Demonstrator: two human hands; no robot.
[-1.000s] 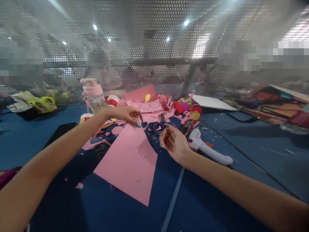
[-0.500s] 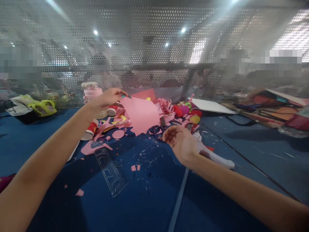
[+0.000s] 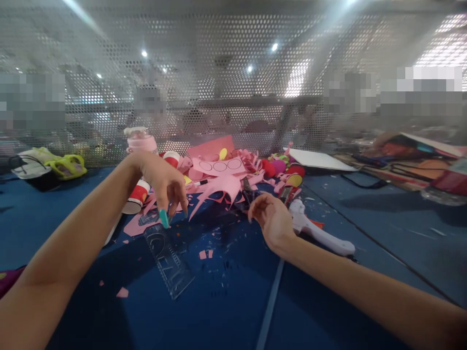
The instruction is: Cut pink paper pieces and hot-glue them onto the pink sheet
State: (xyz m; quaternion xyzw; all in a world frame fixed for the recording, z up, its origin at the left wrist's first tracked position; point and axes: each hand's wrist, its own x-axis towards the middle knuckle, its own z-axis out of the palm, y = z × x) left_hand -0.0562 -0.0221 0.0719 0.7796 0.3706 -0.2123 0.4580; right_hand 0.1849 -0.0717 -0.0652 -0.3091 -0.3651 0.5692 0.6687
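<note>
My left hand [image 3: 168, 187] hangs with its fingers apart and pointing down, above a clear plastic stencil ruler [image 3: 170, 265]. Teal shows at its fingertips, and nothing appears held. Farther right, a curved piece of pink paper [image 3: 221, 187] with pointed edges stands over the scraps, apart from that hand. My right hand [image 3: 273, 222] rests palm inward, fingers loosely curled, with no object visible in the palm. Dark items [image 3: 250, 190] lie just beyond its fingers, too blurred to name. Beside its wrist lies a white glue gun-like tool [image 3: 323, 236].
Behind lie a pink sheet with drawn ovals [image 3: 220, 166], red-and-white paper cups [image 3: 138, 194], red pompoms [image 3: 269, 168] and a pink bottle [image 3: 141, 141]. A perforated metal panel [image 3: 233, 116] borders the blue surface [image 3: 219, 311]. A white board [image 3: 321, 160] sits at right.
My left hand has let go of the pink paper and come down and nearer. The paper has dropped and curled, uncovering the sheet with ovals. My right hand has barely moved.
</note>
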